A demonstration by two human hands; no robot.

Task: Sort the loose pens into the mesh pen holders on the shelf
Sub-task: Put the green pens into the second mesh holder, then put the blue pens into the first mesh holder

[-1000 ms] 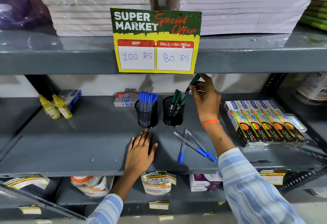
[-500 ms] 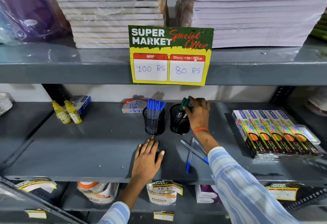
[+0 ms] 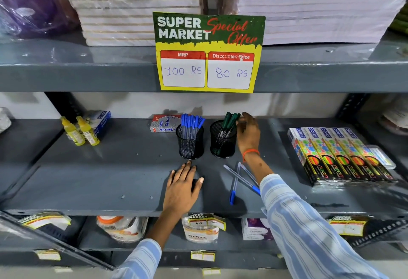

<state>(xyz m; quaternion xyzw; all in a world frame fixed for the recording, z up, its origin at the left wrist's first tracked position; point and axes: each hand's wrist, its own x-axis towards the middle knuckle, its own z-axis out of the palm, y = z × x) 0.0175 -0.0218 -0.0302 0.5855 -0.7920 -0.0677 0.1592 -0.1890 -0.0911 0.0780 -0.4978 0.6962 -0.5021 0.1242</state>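
Observation:
Two black mesh pen holders stand mid-shelf. The left holder (image 3: pixel 191 146) is filled with blue-capped pens (image 3: pixel 192 122). Several green pens (image 3: pixel 229 121) stand in the right holder (image 3: pixel 222 146). My right hand (image 3: pixel 248 134) is just right of that holder, its loosely spread fingertips touching the green pen tops without gripping any. My left hand (image 3: pixel 183 187) lies flat and open on the shelf in front of the left holder. Three loose blue pens (image 3: pixel 235 181) lie crossed on the shelf, partly under my right forearm.
Yellow glue bottles (image 3: pixel 80 131) and a blue box stand at left, with a red-white box (image 3: pixel 164 123) behind the holders. Neon pen packs (image 3: pixel 340 155) fill the right. A price sign (image 3: pixel 207 53) hangs from the upper shelf edge, which carries stacked paper reams.
My right hand lowered a green pen from above into the right holder and now rests beside the pen tops. My left hand stayed flat on the shelf.

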